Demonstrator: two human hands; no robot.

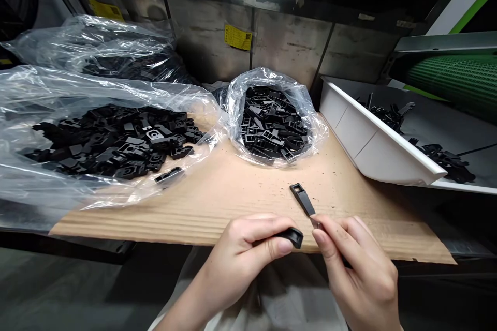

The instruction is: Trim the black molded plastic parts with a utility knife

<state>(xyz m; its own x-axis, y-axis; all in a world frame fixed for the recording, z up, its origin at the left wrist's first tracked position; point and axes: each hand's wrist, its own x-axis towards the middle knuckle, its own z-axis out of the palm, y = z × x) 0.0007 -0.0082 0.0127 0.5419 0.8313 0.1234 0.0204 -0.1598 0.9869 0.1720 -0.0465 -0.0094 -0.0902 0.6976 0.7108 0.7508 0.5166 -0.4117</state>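
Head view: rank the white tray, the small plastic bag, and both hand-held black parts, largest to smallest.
White tray, small plastic bag, then right-hand black part and left-hand black part, unranked: the second is partly hidden.

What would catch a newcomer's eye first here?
Probably the heaps of small black plastic parts in clear plastic bags, lying on a cardboard sheet. At the front, the right hand holds a slim black part beside a black piece gripped in the left hand.
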